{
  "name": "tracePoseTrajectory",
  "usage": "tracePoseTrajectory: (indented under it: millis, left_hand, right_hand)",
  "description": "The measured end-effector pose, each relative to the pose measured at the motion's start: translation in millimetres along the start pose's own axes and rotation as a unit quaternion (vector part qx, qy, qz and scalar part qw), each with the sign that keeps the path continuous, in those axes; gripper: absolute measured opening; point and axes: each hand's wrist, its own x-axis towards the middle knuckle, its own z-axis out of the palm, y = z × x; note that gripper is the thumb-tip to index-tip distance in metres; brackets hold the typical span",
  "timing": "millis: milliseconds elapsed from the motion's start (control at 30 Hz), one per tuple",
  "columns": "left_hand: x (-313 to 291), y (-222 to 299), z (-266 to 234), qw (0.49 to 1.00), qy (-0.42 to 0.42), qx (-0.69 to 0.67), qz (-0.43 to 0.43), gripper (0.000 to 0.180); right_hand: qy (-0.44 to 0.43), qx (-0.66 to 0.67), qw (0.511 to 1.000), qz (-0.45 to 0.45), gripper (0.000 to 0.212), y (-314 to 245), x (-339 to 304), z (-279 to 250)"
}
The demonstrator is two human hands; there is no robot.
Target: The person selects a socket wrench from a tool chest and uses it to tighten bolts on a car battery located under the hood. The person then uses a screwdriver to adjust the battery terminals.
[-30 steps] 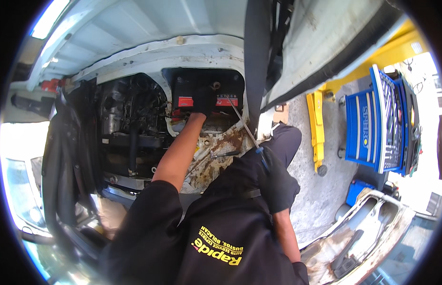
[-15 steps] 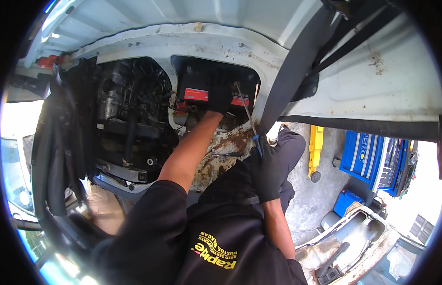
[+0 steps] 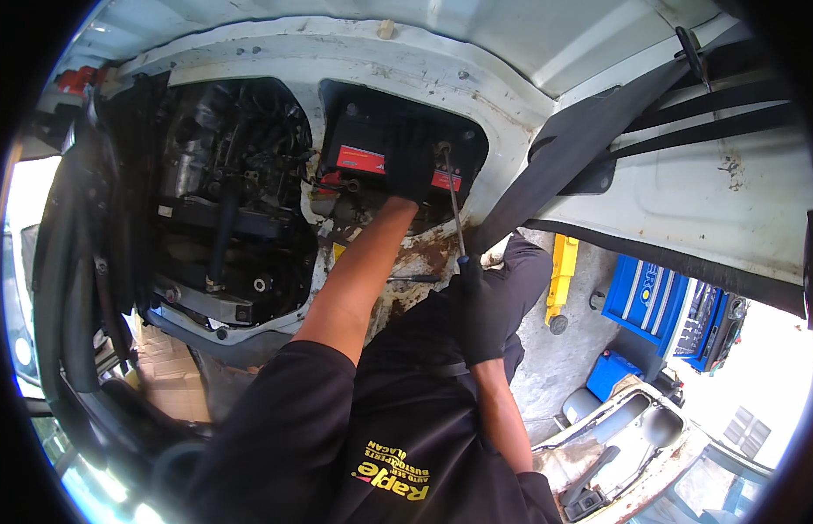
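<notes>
A black car battery [image 3: 358, 135] with a red label sits in the right-hand opening of the white metal body panel. My left hand [image 3: 409, 166], in a black glove, lies over the battery's middle; its fingers blend into the dark case. My right hand [image 3: 478, 319], also gloved in black, is closed round the blue handle of a long metal-shafted tool [image 3: 456, 205]. The tool's far end meets a small roundish metal part [image 3: 443, 148] at the battery's right side; its exact shape there is unclear. A red terminal cover [image 3: 330, 181] sits at the battery's left.
The left opening shows an engine [image 3: 223, 157]. Below the battery, a slim hand tool [image 3: 415, 279] rests on the rusty ledge [image 3: 415, 255]. A grey belt [image 3: 572, 166] slants down at the right. Beyond are a yellow jack [image 3: 561, 275], a blue tool cabinet [image 3: 647, 297] and cardboard [image 3: 171, 375].
My view has shifted, so the openings sit slightly higher. My right hand now covers more of the tool's handle. My left hand stays over the battery.
</notes>
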Motion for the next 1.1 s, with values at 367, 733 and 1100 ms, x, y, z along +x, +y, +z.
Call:
tracePoseTrajectory:
  millis: [367,733,1100]
  left_hand:
    - [-1.8,4.1,-1.3,0.999,-0.010,-0.043,0.003,0.036]
    - [-7.5,-3.6,10.8,0.999,-0.030,0.009,0.029,0.046]
    - [-6.0,3.5,-2.4,0.998,-0.034,-0.058,-0.020,0.049]
  right_hand:
    - [0.022,0.060,0.998,-0.013,0.034,12.8,65.8,52.5]
    - [0.034,0.026,0.999,-0.012,0.028,-16.4,88.6,38.9]
    - [-0.066,0.035,0.993,0.089,0.026,-20.3,44.0,23.0]
